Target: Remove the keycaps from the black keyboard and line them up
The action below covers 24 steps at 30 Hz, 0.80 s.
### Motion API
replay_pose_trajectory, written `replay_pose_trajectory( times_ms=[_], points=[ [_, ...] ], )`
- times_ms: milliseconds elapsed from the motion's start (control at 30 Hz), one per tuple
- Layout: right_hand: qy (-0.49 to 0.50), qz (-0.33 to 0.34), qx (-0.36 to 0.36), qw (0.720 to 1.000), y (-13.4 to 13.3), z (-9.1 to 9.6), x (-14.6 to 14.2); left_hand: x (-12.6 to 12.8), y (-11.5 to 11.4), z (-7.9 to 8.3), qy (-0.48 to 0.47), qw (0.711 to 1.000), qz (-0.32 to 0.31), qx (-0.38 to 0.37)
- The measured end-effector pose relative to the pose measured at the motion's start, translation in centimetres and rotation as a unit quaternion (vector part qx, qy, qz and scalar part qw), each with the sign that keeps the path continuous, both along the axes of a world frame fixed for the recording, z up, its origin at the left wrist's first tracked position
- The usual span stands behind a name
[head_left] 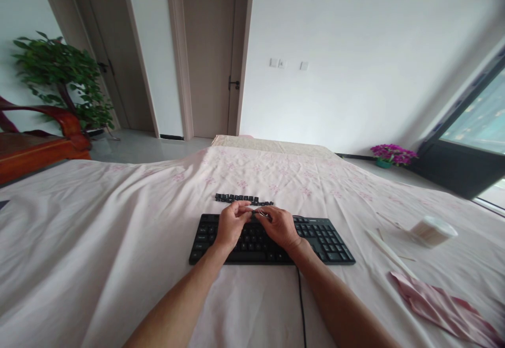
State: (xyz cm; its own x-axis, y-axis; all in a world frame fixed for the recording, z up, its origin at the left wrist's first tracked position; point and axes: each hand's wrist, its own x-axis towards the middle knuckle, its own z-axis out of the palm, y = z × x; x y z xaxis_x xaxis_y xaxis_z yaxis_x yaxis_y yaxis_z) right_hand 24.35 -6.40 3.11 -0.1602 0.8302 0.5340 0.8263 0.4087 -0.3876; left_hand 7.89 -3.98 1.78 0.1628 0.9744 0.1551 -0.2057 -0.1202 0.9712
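A black keyboard (248, 256) lies flat on the pink cloth-covered surface, its cable running toward me. Over its upper rows, my left hand (232, 226) pinches a small dark keycap (254, 214) between thumb and fingertips. My right hand (279, 227) meets it there, fingers closed round a thin pale stick (261, 212) that looks like a cotton swab; its tip against the keycap is too small to make out. Just beyond the keyboard, several loose keycaps (236, 198) are lined up in rows. My hands and forearms hide part of the keys.
To the right lie a clear tub of cotton swabs (434, 231), a loose swab (389, 219), a long white stick (391, 254) and a folded pink cloth (445, 306). Farther off are a wooden chair (47, 132), a leafy plant (63, 79) and purple flowers (392, 154).
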Motion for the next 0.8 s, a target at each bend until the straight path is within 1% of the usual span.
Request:
replay_pose_trajectory(
  times_ms=[133, 233, 367, 600, 800],
  points=[
    [0.009, 0.006, -0.002, 1.0, 0.01, 0.08, 0.05, -0.01, -0.05, 0.17, 0.001, 1.0, -0.004, -0.002],
    [0.02, 0.023, 0.0, 1.0, -0.05, 0.26, 0.02, -0.01, -0.06, 0.16, 0.006, 1.0, -0.006, -0.005],
    [0.01, 0.042, -0.008, 0.999, -0.04, 0.33, -0.06, -0.02, -0.01, 0.05, 0.003, 1.0, -0.009, -0.006],
    [0.052, 0.017, -0.013, 0.998, 0.19, -0.28, 0.03, -0.06, -0.09, 0.31, 0.009, 1.0, 0.002, -0.004],
    [0.078, 0.006, -0.009, 0.997, 0.11, -0.39, 0.01, -0.05, -0.19, 0.52, 0.041, 0.999, -0.035, -0.001]
  ],
)
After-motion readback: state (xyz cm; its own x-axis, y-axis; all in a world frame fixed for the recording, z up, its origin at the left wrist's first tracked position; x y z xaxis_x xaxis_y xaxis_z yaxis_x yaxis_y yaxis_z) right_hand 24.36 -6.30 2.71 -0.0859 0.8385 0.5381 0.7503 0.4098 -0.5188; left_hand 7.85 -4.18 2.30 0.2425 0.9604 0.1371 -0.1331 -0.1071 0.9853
